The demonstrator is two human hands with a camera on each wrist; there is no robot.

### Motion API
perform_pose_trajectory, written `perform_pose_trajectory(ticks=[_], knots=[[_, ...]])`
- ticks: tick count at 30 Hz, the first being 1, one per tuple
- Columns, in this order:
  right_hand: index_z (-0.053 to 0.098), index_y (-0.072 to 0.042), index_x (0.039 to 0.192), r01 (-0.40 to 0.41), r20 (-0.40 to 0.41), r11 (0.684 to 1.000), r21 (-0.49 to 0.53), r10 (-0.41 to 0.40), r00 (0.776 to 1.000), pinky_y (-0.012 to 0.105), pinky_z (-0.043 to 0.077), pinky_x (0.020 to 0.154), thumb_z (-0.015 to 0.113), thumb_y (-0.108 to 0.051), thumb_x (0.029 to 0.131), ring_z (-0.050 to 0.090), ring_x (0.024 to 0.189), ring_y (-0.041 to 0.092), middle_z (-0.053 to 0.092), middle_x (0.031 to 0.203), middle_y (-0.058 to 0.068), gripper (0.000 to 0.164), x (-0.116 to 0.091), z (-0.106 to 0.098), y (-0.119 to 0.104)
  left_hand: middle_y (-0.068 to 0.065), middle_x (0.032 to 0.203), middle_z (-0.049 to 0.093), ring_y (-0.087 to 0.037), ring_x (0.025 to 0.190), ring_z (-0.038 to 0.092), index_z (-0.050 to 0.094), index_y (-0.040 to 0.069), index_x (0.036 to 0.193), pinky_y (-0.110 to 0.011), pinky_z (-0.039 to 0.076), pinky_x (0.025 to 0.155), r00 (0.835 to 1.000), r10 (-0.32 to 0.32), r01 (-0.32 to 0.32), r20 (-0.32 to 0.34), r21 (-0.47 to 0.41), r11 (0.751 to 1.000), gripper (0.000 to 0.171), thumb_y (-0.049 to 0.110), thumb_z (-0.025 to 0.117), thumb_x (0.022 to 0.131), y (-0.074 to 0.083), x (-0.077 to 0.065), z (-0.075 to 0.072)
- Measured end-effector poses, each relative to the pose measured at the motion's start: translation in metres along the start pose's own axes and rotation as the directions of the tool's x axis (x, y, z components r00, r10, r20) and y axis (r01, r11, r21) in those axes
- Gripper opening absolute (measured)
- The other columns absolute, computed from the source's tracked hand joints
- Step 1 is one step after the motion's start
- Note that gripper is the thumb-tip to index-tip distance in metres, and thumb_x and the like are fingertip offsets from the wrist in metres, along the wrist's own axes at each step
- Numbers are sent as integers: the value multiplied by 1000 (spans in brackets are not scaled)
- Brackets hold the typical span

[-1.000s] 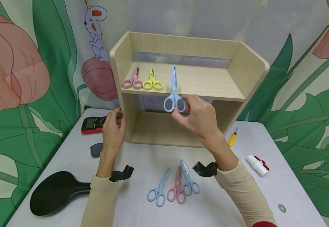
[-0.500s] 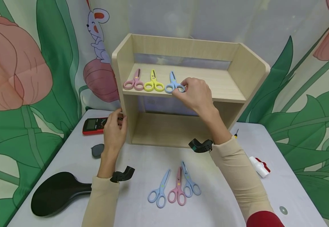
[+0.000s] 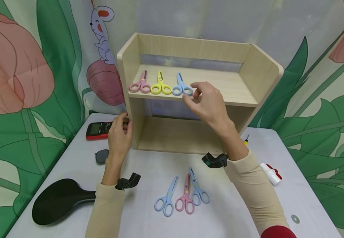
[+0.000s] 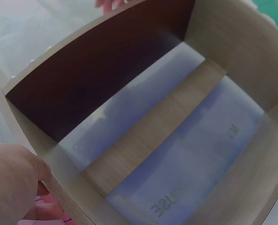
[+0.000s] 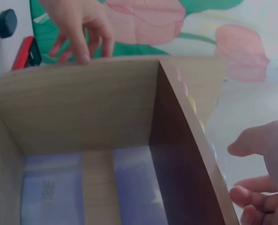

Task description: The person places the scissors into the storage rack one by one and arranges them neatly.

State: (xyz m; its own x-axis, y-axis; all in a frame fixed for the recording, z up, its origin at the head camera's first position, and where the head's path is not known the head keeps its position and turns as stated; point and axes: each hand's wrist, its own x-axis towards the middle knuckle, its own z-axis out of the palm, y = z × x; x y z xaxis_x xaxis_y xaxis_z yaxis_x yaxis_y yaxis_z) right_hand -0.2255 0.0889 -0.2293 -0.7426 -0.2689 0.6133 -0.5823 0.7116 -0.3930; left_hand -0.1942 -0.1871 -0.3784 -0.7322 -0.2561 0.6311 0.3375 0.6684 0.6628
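In the head view, my right hand (image 3: 209, 104) is beside a pair of blue scissors (image 3: 181, 88) on the upper board of a pale wooden shelf (image 3: 219, 82). Thumb and fingers stand apart with nothing between them, as the right wrist view also shows. To the left of the blue pair lie yellow scissors (image 3: 161, 88) and pink scissors (image 3: 140, 87), handles toward the front edge. My left hand (image 3: 120, 138) rests against the shelf's left side panel, its fingers fairly straight. Lower down on the table are two blue scissors (image 3: 166, 200) (image 3: 199, 193) and a pink pair (image 3: 186, 198) between them.
Left on the white table (image 3: 142, 228) lie a red-and-black multimeter (image 3: 99, 130), a small dark grey object (image 3: 101, 156) and a black paddle-shaped utensil (image 3: 59, 201). Right are a yellow screwdriver (image 3: 246, 141), a white-and-red fitting (image 3: 271, 174) and a grey washer (image 3: 295, 218).
My right hand has carried the blue scissors up onto the upper board, laid them beside the yellow pair and let go, drawing slightly right. My left hand has stayed in place.
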Motion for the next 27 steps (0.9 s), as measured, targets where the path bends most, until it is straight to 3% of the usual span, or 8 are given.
perform_pose_trajectory(ticks=[5, 11, 19, 27], knots=[[66, 2, 117, 129, -87, 992, 1, -128, 988, 32, 42, 66, 71, -24, 87, 52, 75, 25, 62, 89, 13, 40, -28, 6, 1, -23, 116, 63, -33, 89, 68, 56, 0, 134, -47, 61, 75, 1000, -1, 1, -7, -3, 1000, 37, 16, 60, 100, 0, 0, 0], [65, 1, 117, 184, -54, 983, -24, -185, 981, 34, 48, 69, 76, -26, 84, 51, 77, 25, 60, 90, 11, 44, -66, 18, 7, -23, 117, 62, -33, 91, 67, 55, 0, 135, -48, 61, 77, 1000, -18, 18, 10, -6, 1000, 38, 16, 60, 101, 2, 0, 0], [63, -2, 123, 124, 118, 992, -30, -120, 986, 37, 54, 78, 78, -32, 82, 60, 94, 24, 64, 103, 9, 53, -122, 37, 26, -23, 119, 61, -33, 92, 67, 55, 1, 135, -48, 61, 78, 1000, -30, 30, 11, -3, 1000, 38, 16, 60, 100, 2, 0, -1], [60, -5, 130, 27, 315, 993, -114, 11, 949, 38, 57, 82, 80, -41, 81, 61, 100, 21, 61, 116, 8, 64, -175, 48, 47, -22, 118, 62, -32, 92, 67, 56, 1, 135, -48, 60, 78, 999, -32, 32, 15, -6, 999, 38, 16, 60, 101, 1, 0, 1]])
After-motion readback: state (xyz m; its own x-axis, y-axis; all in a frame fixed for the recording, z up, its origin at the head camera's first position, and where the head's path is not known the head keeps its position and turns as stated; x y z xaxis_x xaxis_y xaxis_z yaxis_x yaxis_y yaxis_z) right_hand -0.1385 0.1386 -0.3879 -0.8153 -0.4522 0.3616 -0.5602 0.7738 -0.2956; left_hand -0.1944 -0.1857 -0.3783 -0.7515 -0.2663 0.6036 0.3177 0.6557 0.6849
